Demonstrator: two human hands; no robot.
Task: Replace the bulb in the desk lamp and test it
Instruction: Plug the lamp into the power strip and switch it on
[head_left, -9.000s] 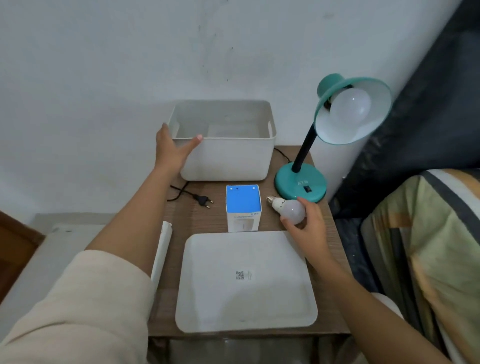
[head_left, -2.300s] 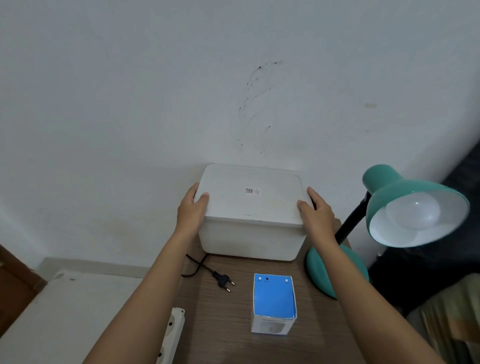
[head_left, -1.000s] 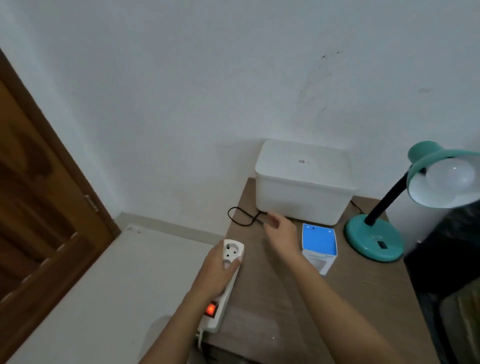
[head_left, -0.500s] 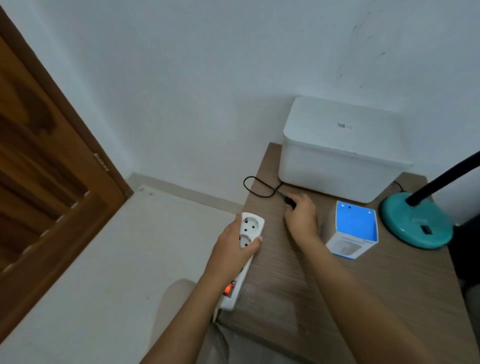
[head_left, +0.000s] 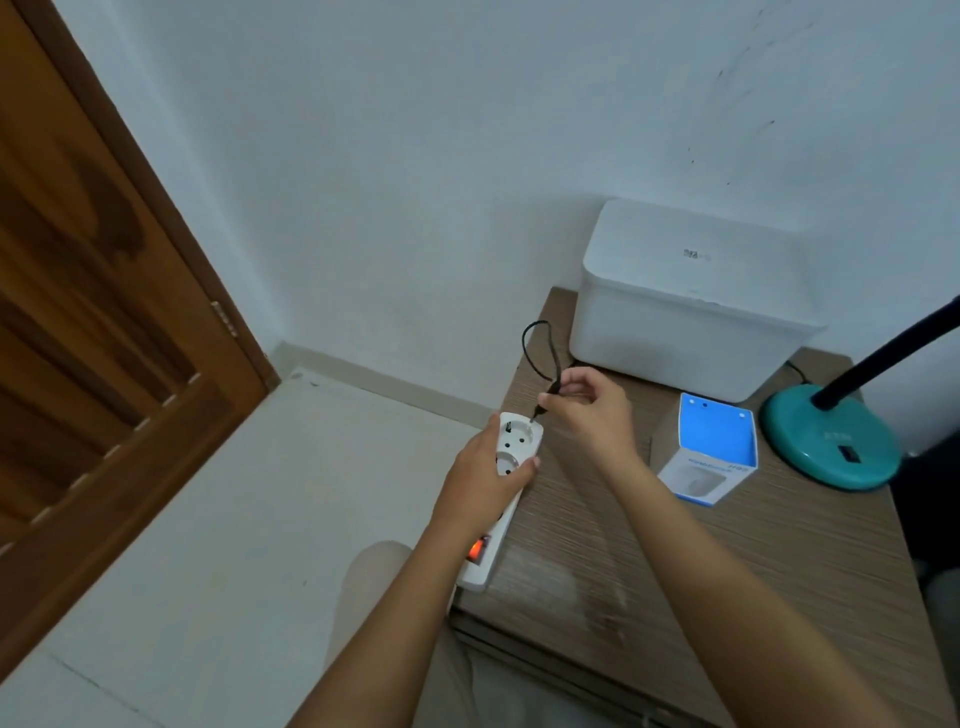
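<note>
My left hand (head_left: 480, 486) grips a white power strip (head_left: 511, 452) at the left edge of the wooden table (head_left: 727, 561); its switch (head_left: 477, 550) glows orange. My right hand (head_left: 592, 410) pinches the lamp's black plug (head_left: 545, 400), tilted down with its pins at the strip's top socket. The black cord (head_left: 535, 343) loops up behind the plug. The teal lamp base (head_left: 826, 441) and black neck (head_left: 893, 343) stand at the right; the shade and bulb are out of frame.
A white lidded storage box (head_left: 691, 306) sits against the wall at the back of the table. A blue and white bulb carton (head_left: 711, 457) stands between my right hand and the lamp base. A wooden door (head_left: 88, 322) fills the left side, over pale floor (head_left: 218, 519).
My right hand picked the plug off the table and brought it to the strip's top socket. My left hand still holds the strip. Earlier, the lid went onto the white box.
</note>
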